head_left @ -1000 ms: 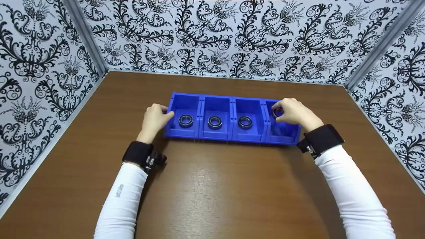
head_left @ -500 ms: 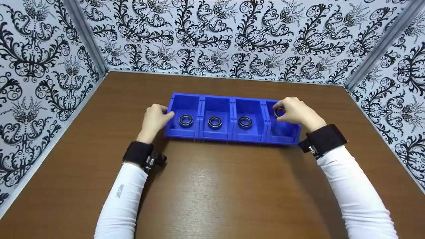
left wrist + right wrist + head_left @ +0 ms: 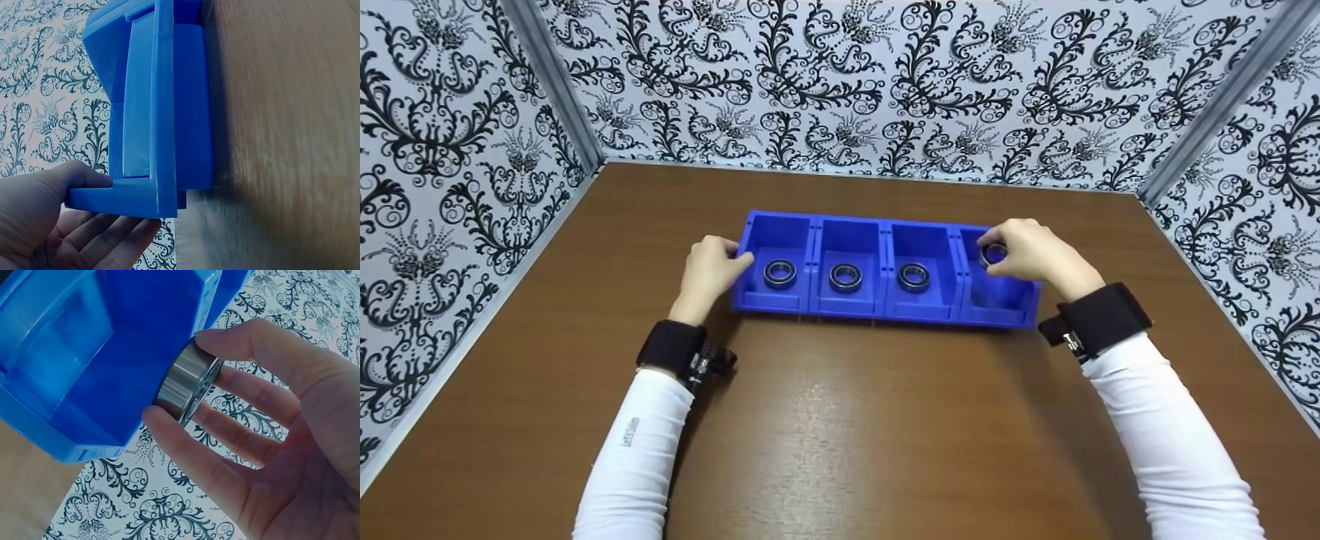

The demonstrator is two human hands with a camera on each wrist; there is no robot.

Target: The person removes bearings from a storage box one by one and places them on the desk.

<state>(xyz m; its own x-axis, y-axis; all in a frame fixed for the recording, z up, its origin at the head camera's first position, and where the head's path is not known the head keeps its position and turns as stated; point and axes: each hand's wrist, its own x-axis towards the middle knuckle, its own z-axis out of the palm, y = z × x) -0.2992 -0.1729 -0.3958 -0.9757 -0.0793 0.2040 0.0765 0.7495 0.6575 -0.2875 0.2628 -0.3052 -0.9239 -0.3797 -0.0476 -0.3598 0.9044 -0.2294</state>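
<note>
A blue bin [image 3: 847, 307] with a row of compartments stands on the table. My left hand [image 3: 706, 270] grips its left side wall; in the left wrist view the thumb [image 3: 84, 173] lies on the inner side and the fingers outside and below. Over the rightmost compartment my right hand [image 3: 1031, 255] pinches a ball bearing [image 3: 188, 379] by its rim, between thumb and forefinger. Each of the other compartments has one bearing lying flat: a left one [image 3: 780, 274], a middle one [image 3: 845, 277] and a right one [image 3: 913, 277].
The brown wooden table [image 3: 825, 420] extends in front of the bin and to both sides. Patterned wall panels [image 3: 840, 90] enclose it at the back and sides, with grey corner posts [image 3: 551, 82].
My right hand has shifted slightly to the right with the bearing still pinched. The left hand, the bin and the other bearings have stayed in place.
</note>
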